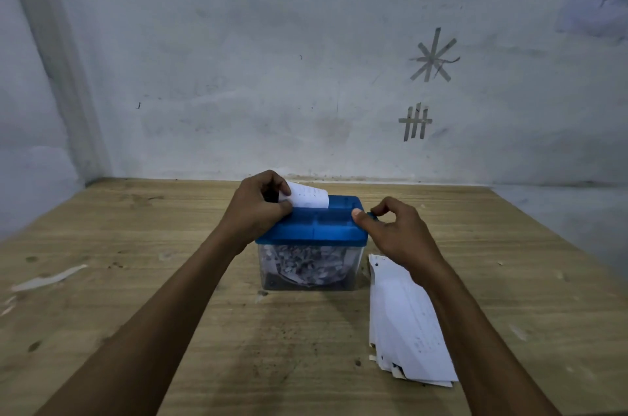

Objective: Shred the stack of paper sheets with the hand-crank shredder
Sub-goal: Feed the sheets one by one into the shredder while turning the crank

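Pinching the left edge of a small white printed paper sheet [309, 197] between thumb and curled fingers, our left hand [260, 210] holds the sheet standing in the slot at the back of the blue plastic lid [306, 232]. Our right hand [399, 235] is at the lid's right end. Its thumb lies pressed on the top edge of the lid, while its curled fingers close on a small blue crank handle [372, 214] that pokes out at that side. The lid caps a clear rectangular plastic bin [351, 274]. Together they make the hand-crank shredder [311, 245], standing upright near the middle of a light wooden table [153, 296], toward the wall. Through the clear side we see a heap of black-and-white paper shreds [302, 262] filling much of the bin. Just beside the shredder on its right lies the stack of white paper sheets [401, 320], flat and a little fanned at its near end, with our right forearm crossing over its far right part. The tabletop shows dark spots and a pale smear [51, 278] at the left. Behind it rises a grey-white wall [238, 75] bearing a star of grey tape strips [432, 57] and, below that, a tape tally mark [415, 123].
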`<state>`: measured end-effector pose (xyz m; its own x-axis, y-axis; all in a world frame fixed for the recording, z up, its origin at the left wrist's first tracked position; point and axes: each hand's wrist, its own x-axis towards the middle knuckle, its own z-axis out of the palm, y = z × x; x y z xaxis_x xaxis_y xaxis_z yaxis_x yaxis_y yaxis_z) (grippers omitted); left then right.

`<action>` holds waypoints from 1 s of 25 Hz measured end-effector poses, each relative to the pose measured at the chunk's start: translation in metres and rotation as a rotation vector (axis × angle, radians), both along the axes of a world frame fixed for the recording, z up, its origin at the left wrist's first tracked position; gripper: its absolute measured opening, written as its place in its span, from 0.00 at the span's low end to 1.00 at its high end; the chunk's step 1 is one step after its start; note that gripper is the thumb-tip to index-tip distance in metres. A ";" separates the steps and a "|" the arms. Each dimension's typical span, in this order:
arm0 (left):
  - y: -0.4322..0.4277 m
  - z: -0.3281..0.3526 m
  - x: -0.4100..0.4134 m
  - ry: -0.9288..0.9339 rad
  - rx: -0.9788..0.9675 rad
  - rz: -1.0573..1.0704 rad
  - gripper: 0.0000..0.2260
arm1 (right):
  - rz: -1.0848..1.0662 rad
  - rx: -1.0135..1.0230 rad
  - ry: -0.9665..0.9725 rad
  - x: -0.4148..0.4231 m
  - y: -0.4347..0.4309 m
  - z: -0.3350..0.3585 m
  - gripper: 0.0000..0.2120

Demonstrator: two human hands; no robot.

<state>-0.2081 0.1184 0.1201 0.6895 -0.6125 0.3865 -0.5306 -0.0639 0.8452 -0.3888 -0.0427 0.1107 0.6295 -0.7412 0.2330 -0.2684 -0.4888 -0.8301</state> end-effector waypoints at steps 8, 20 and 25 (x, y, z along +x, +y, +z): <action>-0.014 -0.003 -0.011 -0.050 0.161 0.081 0.19 | 0.158 -0.145 0.476 0.018 -0.028 0.053 0.24; -0.029 -0.026 -0.014 -0.408 0.273 0.292 0.37 | 0.274 0.038 -0.156 0.003 -0.043 -0.007 0.22; -0.026 -0.021 -0.001 -0.361 0.257 0.234 0.41 | 0.275 -0.015 -0.064 0.021 -0.050 0.001 0.29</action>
